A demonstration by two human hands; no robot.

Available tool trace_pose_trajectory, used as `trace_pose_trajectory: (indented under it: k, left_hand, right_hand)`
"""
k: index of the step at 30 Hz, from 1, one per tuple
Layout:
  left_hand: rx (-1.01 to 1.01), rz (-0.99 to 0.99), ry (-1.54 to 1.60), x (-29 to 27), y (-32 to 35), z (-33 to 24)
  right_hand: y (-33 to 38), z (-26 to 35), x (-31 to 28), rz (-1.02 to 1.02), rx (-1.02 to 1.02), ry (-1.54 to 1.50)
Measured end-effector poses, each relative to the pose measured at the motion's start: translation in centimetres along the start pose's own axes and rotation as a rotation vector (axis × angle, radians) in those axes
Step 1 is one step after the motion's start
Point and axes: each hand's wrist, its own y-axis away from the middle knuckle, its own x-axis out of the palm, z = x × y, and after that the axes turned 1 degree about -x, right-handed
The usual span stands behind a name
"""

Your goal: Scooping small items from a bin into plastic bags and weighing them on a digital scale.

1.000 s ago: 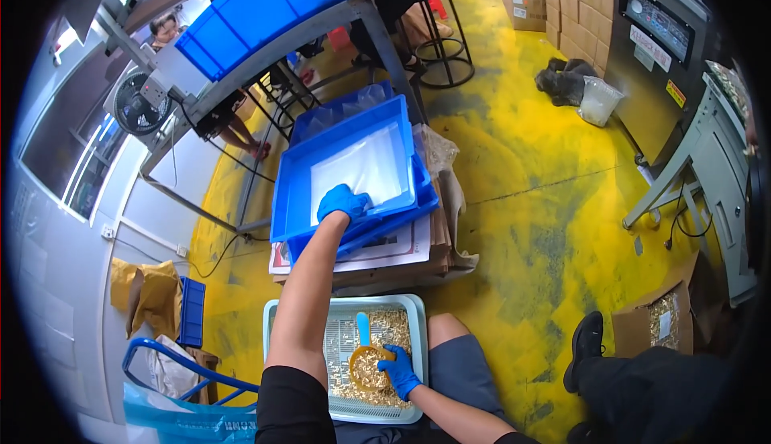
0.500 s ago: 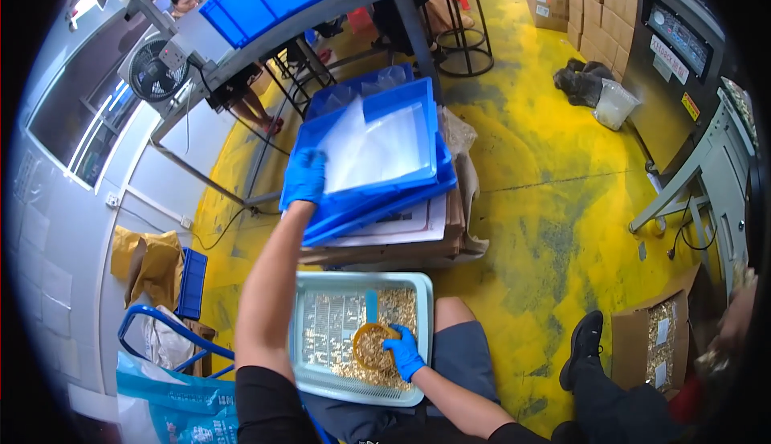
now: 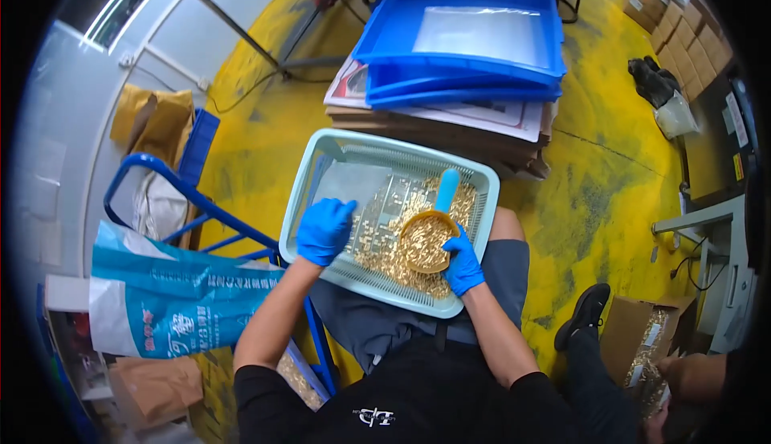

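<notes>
On your lap sits a slotted basket point(image 3: 325, 167) with small metal parts point(image 3: 393, 251) heaped in its right half. A scoop point(image 3: 427, 235) rests on that heap. Beyond the basket, stacked trays point(image 3: 466, 66) lie on flattened cartons point(image 3: 450, 126). To your left stands a printed sack point(image 3: 169, 299) against a hand truck point(image 3: 173, 191).

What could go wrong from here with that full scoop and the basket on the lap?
1. The scoop in the right hand is heaped with small gold parts; a tilt may spill them over the rim.
2. The pale mesh basket rests on the person's lap, steadied only by the left hand; it might tip.
</notes>
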Motion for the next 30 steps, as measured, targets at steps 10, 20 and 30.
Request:
trace_pose_trajectory:
  k: [10,20,30]
  left_hand:
    - [-0.552,0.483,0.331,9.8,3.8,-5.4]
    - [-0.383,0.541,0.311,7.4,7.4,0.5]
    - [-0.330,0.936,0.014,7.3,7.5,0.5]
  right_hand:
    - [2.8,-0.7,0.6,-0.159,-0.015,0.078]
    - [3.0,-1.5,1.0,-0.218,-0.013,0.073]
    - [3.4,-1.7,0.7,-0.207,0.034,0.023]
